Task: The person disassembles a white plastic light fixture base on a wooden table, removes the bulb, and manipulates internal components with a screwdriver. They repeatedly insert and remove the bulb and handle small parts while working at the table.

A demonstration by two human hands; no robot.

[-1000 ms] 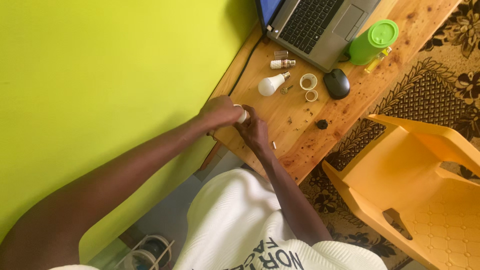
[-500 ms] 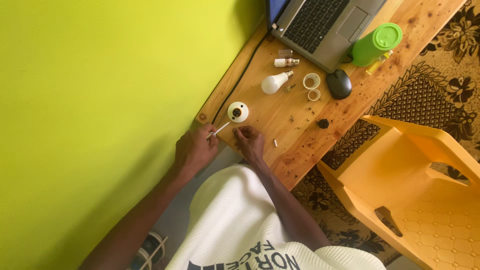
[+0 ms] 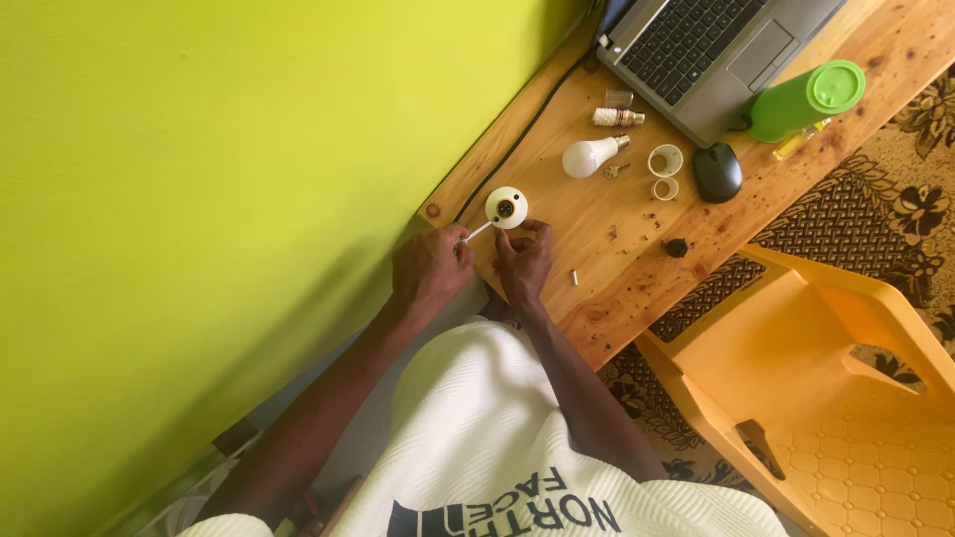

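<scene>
A single head-worn camera looks steeply down from above the seated person, at arm's length, facing the wooden table (image 3: 637, 249) at upper right, green wall (image 3: 199, 199) filling the left.

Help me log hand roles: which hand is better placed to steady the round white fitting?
Probably right: the right hand touches the round white fitting at its rim, while the left hand is busy pinching a thin white stick.
</scene>
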